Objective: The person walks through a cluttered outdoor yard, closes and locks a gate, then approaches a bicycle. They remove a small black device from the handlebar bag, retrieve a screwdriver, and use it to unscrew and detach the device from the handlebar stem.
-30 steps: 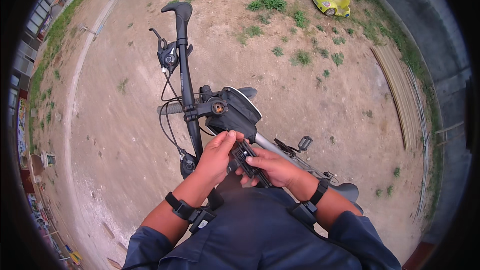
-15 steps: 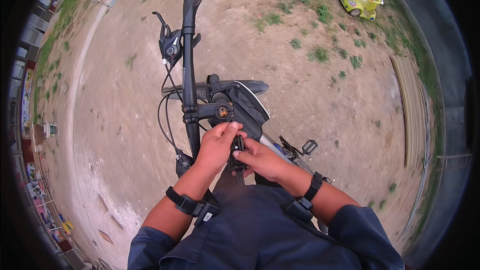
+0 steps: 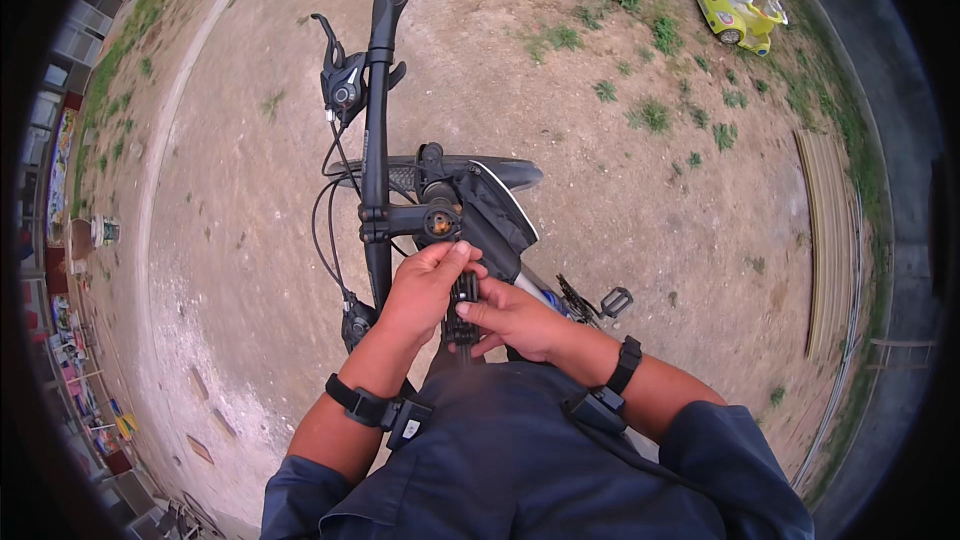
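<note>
A small black piece with narrow parallel bars (image 3: 466,288) is held between my two hands, close to my waist. My left hand (image 3: 420,292) pinches its upper end, thumb and fingers together. From the other side my right hand (image 3: 518,322) grips it, the thumb lying along its face. The fingers hide much of it, so its exact kind is unclear. Just beyond the hands stands a bicycle's stem (image 3: 408,221), with an orange-brown spot in its round top. Its black handlebar (image 3: 377,140) runs away from me, turned nearly in line with my view.
A black frame bag (image 3: 492,223) hangs behind the stem, above the front tyre (image 3: 515,174). Brake lever (image 3: 330,45), cables and a pedal (image 3: 617,301) stick out. Farther off are a yellow-green toy car (image 3: 742,12), long boards (image 3: 828,240) and weeds on dirt ground.
Both hands have shifted slightly left with the black barred piece, keeping their grip on it. The toy car and boards now appear a little farther right and lower.
</note>
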Demonstrator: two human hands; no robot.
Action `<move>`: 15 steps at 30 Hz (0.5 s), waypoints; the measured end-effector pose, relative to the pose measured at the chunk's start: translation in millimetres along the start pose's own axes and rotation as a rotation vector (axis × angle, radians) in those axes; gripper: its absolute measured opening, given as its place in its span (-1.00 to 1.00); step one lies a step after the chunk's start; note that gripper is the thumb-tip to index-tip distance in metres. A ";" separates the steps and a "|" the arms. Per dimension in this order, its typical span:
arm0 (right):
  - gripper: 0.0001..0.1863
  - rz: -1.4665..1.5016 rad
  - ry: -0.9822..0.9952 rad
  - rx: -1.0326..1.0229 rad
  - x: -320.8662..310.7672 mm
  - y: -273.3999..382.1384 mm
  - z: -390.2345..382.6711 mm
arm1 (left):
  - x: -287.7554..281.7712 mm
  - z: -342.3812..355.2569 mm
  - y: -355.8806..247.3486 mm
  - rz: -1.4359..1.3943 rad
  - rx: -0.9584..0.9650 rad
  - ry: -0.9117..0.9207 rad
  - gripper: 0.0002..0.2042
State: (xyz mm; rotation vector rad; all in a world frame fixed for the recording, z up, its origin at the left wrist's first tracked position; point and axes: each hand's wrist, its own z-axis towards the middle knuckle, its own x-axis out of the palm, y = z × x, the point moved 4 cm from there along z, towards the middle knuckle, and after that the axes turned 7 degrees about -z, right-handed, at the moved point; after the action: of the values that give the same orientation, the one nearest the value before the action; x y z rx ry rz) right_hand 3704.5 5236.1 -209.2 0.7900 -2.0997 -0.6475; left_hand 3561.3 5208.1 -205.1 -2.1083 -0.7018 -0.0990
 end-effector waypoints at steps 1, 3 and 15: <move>-0.54 -0.008 0.003 -0.004 -0.1 0.5 0.4 | -2.2 1.7 1.6 -0.030 -0.010 0.023 -0.66; -0.53 -0.023 0.006 -0.014 -0.7 1.4 0.7 | -5.2 2.6 1.5 -0.081 -0.048 0.061 -0.66; -0.64 -0.193 -0.076 -0.133 1.2 4.8 7.2 | -9.7 -14.5 -2.6 -0.229 -0.051 0.066 -0.66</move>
State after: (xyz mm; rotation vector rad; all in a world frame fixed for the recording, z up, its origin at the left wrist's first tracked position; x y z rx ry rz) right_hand 3696.5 5239.7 -209.4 0.9123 -2.0390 -0.9240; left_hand 3554.5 5193.7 -197.5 -2.0562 -0.9064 -0.3139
